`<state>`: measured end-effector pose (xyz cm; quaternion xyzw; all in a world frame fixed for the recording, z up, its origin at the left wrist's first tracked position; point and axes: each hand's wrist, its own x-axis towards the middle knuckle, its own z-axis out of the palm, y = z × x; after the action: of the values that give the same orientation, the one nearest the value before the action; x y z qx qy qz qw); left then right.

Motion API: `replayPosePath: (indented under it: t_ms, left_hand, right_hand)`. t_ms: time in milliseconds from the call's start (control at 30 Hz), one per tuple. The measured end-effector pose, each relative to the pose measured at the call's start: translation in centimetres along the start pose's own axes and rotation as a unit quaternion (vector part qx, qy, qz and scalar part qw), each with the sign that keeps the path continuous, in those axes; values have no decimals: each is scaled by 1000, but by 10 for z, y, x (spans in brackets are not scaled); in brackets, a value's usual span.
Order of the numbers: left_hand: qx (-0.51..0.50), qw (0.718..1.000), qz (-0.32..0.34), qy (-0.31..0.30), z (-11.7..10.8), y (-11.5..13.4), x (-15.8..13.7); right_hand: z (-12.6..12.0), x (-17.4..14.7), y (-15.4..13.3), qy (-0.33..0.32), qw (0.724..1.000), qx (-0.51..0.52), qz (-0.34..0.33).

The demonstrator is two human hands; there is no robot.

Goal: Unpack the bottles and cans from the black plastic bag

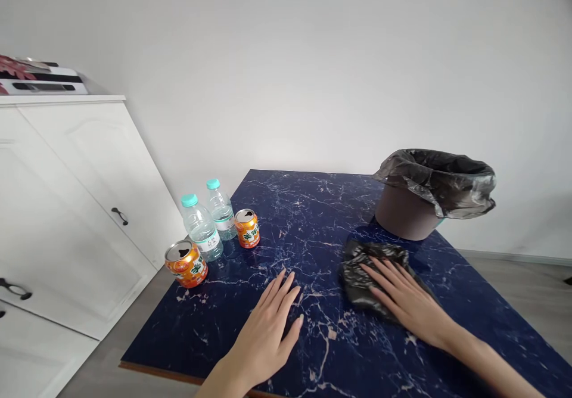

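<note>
My left hand [271, 327] rests on the dark blue marbled table [313, 219] with fingers stretched out and nothing in it. Under my right hand [404, 294] lies a crumpled black plastic bag [364, 267]; the palm and spread fingers press flat on top of it. Behind the bag stands a trash bin [404, 210] lined with a dark plastic bag [465, 189] folded over its rim. Beyond my left hand are an orange can [247, 229] and a second orange can [187, 267], both with opened tops. Two clear bottles with turquoise caps, a nearer bottle [201, 228] and a farther bottle [222, 210], stand upright beside them.
A white cabinet [80, 195] with dark handles stands on the left, with a white and black box-like object [47, 82] on top. A pale wall [304, 76] rises behind the table. Grey floor [513, 282] shows at the right.
</note>
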<state>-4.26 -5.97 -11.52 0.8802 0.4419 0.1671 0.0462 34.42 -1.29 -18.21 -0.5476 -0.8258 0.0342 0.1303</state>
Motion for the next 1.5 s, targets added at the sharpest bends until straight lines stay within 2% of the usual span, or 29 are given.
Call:
replayPosePath:
  t_ms: [100,200,267,367,467,567,633,667,767,867,967,1033,1100,1200,1300,1500]
  left_hand:
    - [-1,1000,3,15,4,-1,0]
    - [-6,1000,4,26,5,0,0]
    - [-7,1000,4,25,5,-1,0]
    - [-6,1000,1,18,5,-1,-1]
    - [-6,1000,-6,8,4,-1,-2]
    - [-11,1000,-10,-1,4,0,-3]
    - [-20,1000,-7,-5,4,-1,-1]
    - [-27,1000,-5,-8,5,-2,2]
    - [-66,998,-4,-13,11,-6,27]
    - [-138,990,-33,16,25,-9,75]
    - [-147,986,-61,48,44,-7,125]
    - [-143,987,-56,55,56,-4,145]
    - [-138,988,-41,51,65,-3,151]
    - [-126,991,-10,36,69,-4,144]
    - [-108,994,5,26,67,-5,136]
    - [-101,995,-5,9,62,-2,134]
  right_hand:
    - [-8,-33,63,-3,1000,10,25]
    - [-10,-64,110,7,998,33,55]
    - [-11,-78,129,13,996,54,72]
    - [-14,-86,136,18,992,84,94]
    - [-27,-80,123,47,993,73,86]
    - [-48,-64,92,167,983,41,72]
    - [-59,-47,63,252,962,52,90]
    - [-63,-36,47,275,953,69,107]
    - [-58,11,0,239,954,142,112]
    - [-32,71,-35,182,961,192,82]
    - [6,122,-57,113,985,122,37]
    - [29,141,-64,94,991,98,12]
    - [45,149,-65,87,992,88,-3]
    - [56,148,-62,91,993,68,-19]
    - [57,144,-58,103,993,40,-29]
    - [56,142,-60,103,994,33,-33]
